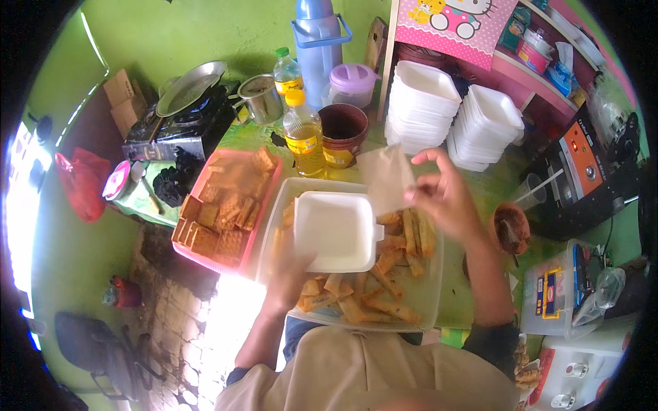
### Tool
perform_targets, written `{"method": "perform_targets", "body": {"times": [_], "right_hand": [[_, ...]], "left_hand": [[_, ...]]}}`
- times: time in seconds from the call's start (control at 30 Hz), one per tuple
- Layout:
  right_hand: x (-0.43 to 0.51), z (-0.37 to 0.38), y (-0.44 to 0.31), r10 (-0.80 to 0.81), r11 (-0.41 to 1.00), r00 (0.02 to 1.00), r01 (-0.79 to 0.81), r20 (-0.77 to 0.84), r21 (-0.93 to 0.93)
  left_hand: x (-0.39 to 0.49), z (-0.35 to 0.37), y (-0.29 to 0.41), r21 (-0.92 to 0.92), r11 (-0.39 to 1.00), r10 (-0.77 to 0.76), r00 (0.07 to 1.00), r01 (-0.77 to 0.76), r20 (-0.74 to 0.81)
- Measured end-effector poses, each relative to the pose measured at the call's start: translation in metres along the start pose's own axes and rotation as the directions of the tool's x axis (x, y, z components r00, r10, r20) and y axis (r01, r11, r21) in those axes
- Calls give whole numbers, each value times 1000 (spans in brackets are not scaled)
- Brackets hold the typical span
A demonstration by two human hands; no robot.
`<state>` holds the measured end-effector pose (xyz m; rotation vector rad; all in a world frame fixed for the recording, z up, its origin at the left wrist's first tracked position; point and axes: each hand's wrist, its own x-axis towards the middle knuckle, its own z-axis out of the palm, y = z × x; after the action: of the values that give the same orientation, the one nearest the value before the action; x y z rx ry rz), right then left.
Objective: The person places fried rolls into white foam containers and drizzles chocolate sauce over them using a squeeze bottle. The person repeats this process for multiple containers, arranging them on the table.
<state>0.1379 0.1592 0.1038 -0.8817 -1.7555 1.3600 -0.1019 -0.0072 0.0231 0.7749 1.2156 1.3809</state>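
Observation:
A white foam food box (pixel 335 231) lies with its hollow upwards over a clear plastic tub (pixel 437 287). My left hand (pixel 293 269), blurred, holds the box at its lower left corner. Between the thumb and fingers of my right hand (pixel 442 195) is a thin square sheet of brownish paper (pixel 386 179), raised above the tub's far right part. Fried rolls (pixel 393 308) lie in the tub around and below the box. Left of the tub stands a pink plastic basket (pixel 205 261) of square brown fried pieces (pixel 226 205).
Stacks of white foam boxes (pixel 421 113) stand at the back right. An oil bottle (pixel 307 144) and brown pots (pixel 343 128) stand just behind the tub. A stove with a pan (pixel 190 87) is at the back left, a cup sealing machine (pixel 576 159) at the right.

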Motion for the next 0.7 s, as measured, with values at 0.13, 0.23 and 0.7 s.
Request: {"method": "perform_targets", "body": {"times": [0.13,0.23,0.7], "right_hand": [[-37,47,12,-83,992,997,83,5,-91],[-40,66,21,-188,906,974,221,127,-360],[-39,54,-24,-91,670,988,155,127,-726]], "left_hand": [[4,28,-5,-154,986,-55,998,56,15],[4,35,-5,-185,983,0,997,14,77],[16,26,10,-178,984,-21,997,9,-70]]}}
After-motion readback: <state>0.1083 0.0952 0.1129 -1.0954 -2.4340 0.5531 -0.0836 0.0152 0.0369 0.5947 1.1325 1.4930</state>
